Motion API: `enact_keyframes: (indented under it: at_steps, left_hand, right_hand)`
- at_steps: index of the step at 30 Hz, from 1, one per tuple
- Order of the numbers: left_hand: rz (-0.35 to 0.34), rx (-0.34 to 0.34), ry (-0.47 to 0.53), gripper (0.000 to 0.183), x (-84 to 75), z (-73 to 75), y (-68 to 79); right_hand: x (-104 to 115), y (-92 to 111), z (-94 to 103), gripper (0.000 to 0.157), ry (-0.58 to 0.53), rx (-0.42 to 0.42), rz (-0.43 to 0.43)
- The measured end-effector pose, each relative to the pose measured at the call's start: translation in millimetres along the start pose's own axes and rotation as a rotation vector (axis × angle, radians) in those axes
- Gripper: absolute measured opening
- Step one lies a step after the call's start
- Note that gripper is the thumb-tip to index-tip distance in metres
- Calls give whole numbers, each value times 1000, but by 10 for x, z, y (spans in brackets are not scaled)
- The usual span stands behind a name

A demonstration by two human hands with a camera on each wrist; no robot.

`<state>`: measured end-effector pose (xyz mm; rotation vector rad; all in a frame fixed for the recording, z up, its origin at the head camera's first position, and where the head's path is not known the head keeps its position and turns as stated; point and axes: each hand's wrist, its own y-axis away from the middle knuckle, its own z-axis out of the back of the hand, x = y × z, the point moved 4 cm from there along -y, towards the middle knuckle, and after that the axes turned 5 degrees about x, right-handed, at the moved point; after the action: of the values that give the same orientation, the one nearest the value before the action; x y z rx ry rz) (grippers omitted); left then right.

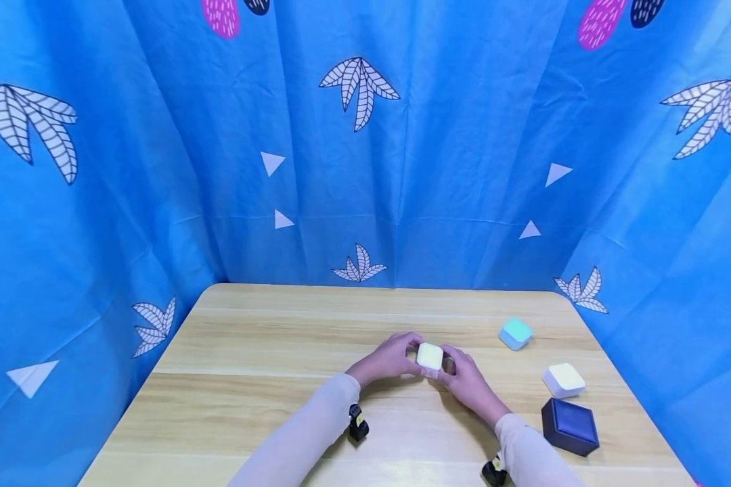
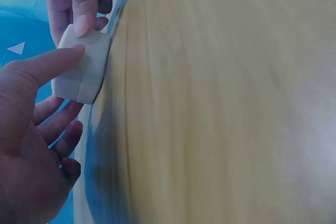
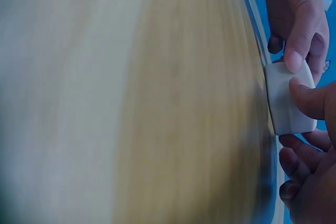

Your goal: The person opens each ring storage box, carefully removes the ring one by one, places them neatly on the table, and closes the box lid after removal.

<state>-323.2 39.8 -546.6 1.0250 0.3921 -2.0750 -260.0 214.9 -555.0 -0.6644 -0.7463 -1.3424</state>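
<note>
A: Start closest to the wearer. How do the arms lie?
B: The left sleeve (image 1: 304, 433) and right sleeve (image 1: 533, 450) slant inward from the bottom edge, which cuts both off. A black device (image 1: 357, 425) sits at the left wrist; its twin (image 1: 495, 471) at the right one is partly out of frame.
A: And the hands?
B: The left hand (image 1: 396, 356) and right hand (image 1: 468, 382) meet at a small white box (image 1: 430, 356), one on each side, over the middle of the table (image 1: 268, 338). Both are clamped on it: the wrist views show each thumb pressed flat to the near face, with fingers reaching round behind. The left hand's lower fingers are curled loosely, clear of the box.
A: What can't you make out?
B: The fingertips behind the box are hidden. A thin line crosses its side, but I can't tell a seam from an edge. Nor can I say whether its underside touches the wood. Each wrist view also crops its own hand at the side.
A: Farther out?
B: On the right of the table, a navy box (image 1: 569, 427) lies nearest, a second white box (image 1: 563, 381) just beyond it, then a turquoise box (image 1: 516, 333). What they contain can't be seen. Behind the table hangs a blue curtain (image 1: 463, 169) with printed leaves, its top out of frame.
</note>
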Motion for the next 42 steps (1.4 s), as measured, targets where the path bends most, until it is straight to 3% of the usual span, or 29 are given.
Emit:
enact_keyframes:
  at_steps: [23,42]
  left_hand:
    - [79,-69,6,66,284,190,308]
    - [73,-110,22,63,445,360,604]
  right_hand:
    - [266,-105,-282,58,0,83,70]
    - [498,-156,-521,55,60,148,188]
